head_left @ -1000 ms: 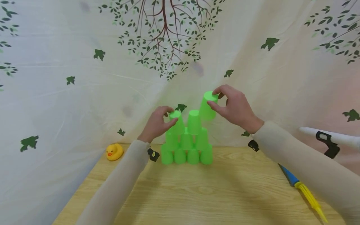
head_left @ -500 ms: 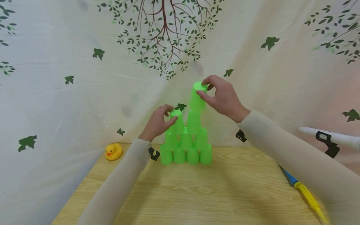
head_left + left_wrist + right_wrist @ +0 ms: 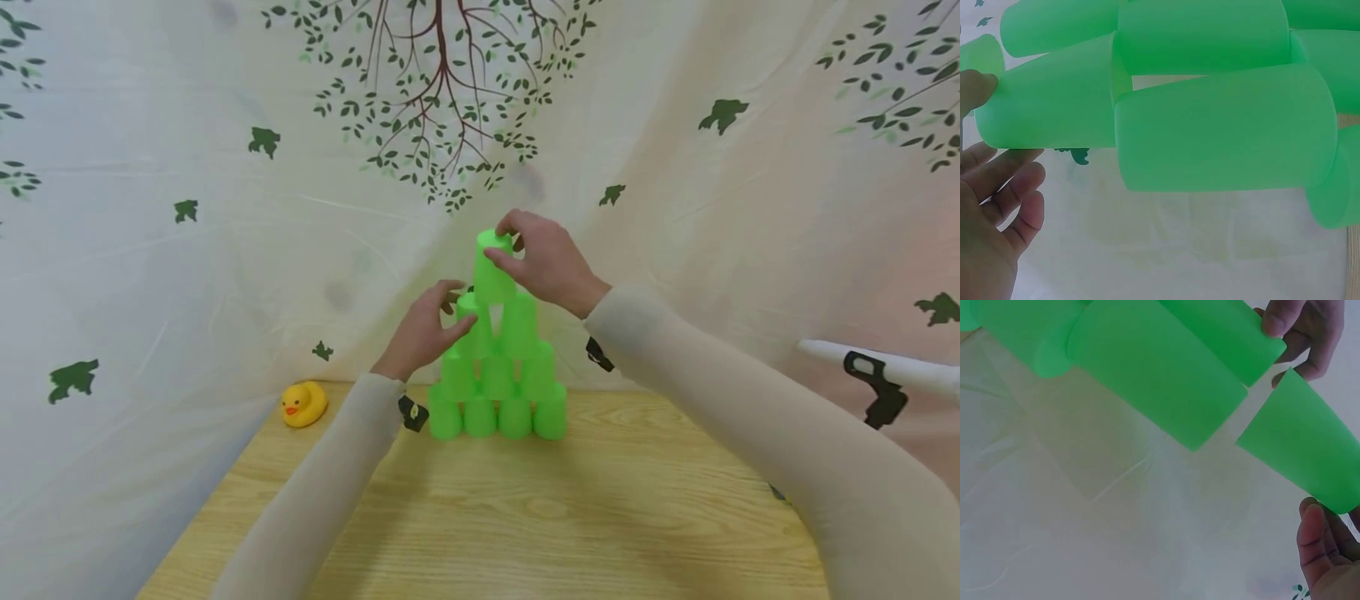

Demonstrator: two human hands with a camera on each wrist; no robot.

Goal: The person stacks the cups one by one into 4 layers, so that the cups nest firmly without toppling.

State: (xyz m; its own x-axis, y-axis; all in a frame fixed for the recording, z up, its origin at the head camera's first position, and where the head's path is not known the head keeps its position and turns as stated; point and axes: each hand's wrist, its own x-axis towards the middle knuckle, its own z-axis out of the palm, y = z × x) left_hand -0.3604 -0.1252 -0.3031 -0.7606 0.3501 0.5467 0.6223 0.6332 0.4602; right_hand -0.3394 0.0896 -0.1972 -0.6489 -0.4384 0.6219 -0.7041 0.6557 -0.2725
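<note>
Upside-down green cups form a pyramid with a bottom row (image 3: 480, 417), a middle row (image 3: 497, 379) and two cups above. My right hand (image 3: 551, 262) grips another green cup (image 3: 492, 279) by its narrow base, mouth down, over the gap between those two. In the right wrist view a gap shows between the held cup (image 3: 1304, 440) and the cup (image 3: 1166, 375) below. My left hand (image 3: 426, 332) has thumb and fingers round the base of the upper left cup (image 3: 474, 342). The left wrist view shows its fingers (image 3: 1019, 187) along that cup's side (image 3: 1054, 106).
The pyramid stands on a wood-grain table (image 3: 487, 508) close to its back edge. A yellow rubber duck (image 3: 304, 404) sits at the back left. Behind hangs a pale cloth (image 3: 360, 250) printed with leaves. A white tube with a black clip (image 3: 885, 375) is at the right.
My right hand has carried its cup leftward, rising first and then lowering, from right of the pyramid to above the two upper cups. My left hand has stayed at the upper left cup.
</note>
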